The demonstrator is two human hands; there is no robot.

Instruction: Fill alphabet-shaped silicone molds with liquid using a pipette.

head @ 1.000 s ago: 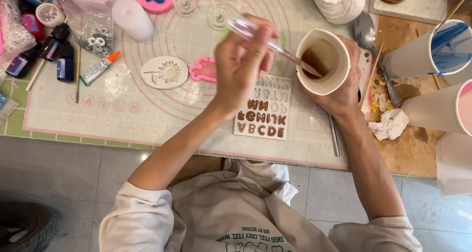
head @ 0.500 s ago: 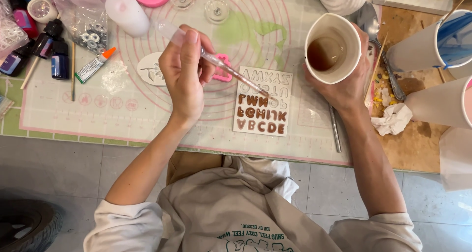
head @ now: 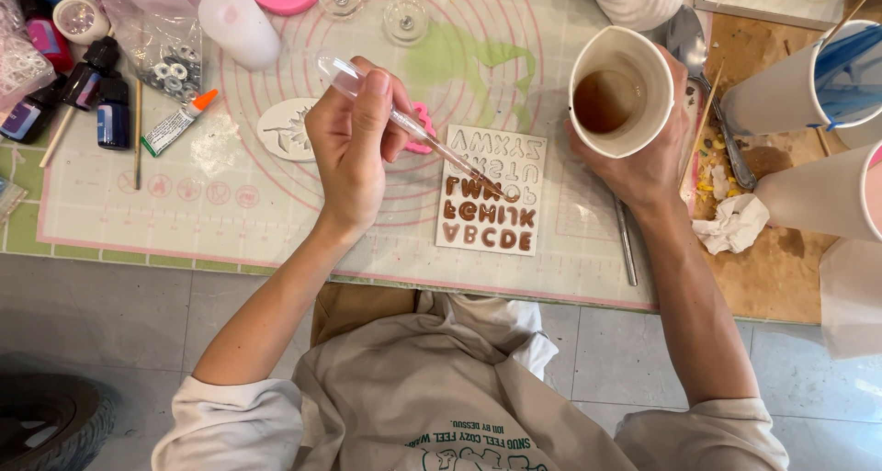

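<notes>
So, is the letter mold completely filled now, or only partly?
Partly. The letter mold has brown liquid in its lower rows; the top rows look white and empty. The pipette tip is over a middle row.

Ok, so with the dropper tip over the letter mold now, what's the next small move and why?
Probably squeeze the pipette gently in the left hand to fill the letter cavity under its tip: the lower rows of the letter mold hold brown liquid, the top rows look empty. The right hand holds the cup nearby.
</notes>
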